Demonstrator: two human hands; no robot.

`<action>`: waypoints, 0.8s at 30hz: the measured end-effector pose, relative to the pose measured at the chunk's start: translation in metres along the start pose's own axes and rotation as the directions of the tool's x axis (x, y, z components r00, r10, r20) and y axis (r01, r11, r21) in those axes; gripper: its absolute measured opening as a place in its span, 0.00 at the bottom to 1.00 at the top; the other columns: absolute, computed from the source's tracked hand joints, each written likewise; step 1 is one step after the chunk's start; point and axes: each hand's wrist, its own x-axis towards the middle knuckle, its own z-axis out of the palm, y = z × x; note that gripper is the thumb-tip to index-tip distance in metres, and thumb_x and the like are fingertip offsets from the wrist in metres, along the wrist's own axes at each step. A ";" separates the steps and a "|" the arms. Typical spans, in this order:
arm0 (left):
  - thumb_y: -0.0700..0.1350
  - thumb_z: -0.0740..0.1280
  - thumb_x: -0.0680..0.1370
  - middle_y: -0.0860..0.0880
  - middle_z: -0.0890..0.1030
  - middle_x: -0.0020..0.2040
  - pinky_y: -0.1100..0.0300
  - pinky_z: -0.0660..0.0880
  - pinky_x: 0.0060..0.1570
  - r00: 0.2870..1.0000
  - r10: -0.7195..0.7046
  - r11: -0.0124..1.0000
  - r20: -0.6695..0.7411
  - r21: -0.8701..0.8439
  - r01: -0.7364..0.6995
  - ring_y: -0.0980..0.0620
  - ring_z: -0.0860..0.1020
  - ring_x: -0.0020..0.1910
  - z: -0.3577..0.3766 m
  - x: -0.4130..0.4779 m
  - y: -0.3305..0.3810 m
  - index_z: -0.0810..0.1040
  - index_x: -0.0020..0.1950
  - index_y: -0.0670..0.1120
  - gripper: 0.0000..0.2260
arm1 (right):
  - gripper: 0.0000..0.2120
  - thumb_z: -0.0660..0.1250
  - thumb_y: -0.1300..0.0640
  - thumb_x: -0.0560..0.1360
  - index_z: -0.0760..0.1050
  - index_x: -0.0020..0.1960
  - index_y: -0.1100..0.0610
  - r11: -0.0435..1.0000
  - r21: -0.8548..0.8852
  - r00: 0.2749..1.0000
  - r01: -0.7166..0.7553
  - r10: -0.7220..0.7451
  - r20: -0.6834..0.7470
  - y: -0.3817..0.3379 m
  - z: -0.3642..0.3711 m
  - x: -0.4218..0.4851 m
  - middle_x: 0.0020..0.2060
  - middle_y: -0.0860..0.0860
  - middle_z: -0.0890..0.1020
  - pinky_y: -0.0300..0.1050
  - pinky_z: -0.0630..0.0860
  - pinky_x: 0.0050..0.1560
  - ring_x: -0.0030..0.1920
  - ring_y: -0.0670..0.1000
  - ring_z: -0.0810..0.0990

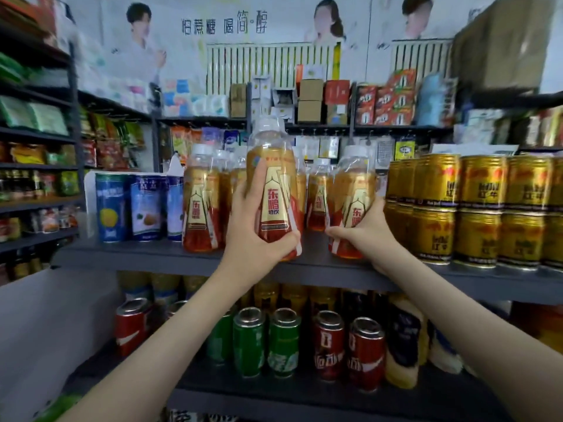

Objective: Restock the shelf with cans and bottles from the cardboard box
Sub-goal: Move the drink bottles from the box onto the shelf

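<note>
Left grip (pixel 253 226) is closed round the middle of the left bottle (pixel 274 184), fingers curled across its label. Right grip (pixel 362 236) is closed low on the right bottle (pixel 355 193), near its base. Both bottles are at the front of the top shelf (pixel 152 257). The right bottle looks set down. The left bottle leans a little, its base right at the front lip, and I cannot tell whether it rests there or hangs just above. The cardboard box is out of sight.

The front lip worries me most. If I let go of the left bottle where it is, I think part of its base would overhang, and it could tip off towards the lower cans (pixel 283 342) beneath.

Pushing is the next risk. The standing bottles (pixel 201 202) behind are packed close, so a hard shove could knock them into one another.

On the right, my grip sits just beside the gold cans (pixel 435 208), stacked two high. A careless wrist or a leaning bottle could nudge that stack. Holding the right bottle so low also leaves its top free to sway.
</note>
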 end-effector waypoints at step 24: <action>0.47 0.72 0.66 0.52 0.55 0.76 0.43 0.63 0.71 0.996 -0.041 0.996 -0.082 0.080 0.048 0.51 0.58 0.75 0.003 0.009 -0.013 0.49 0.73 0.71 0.45 | 0.22 0.77 0.59 0.67 0.63 0.47 0.57 0.940 -0.254 0.912 -0.229 0.298 0.282 -0.013 0.017 0.062 0.45 0.51 0.73 0.44 0.74 0.49 0.50 0.51 0.74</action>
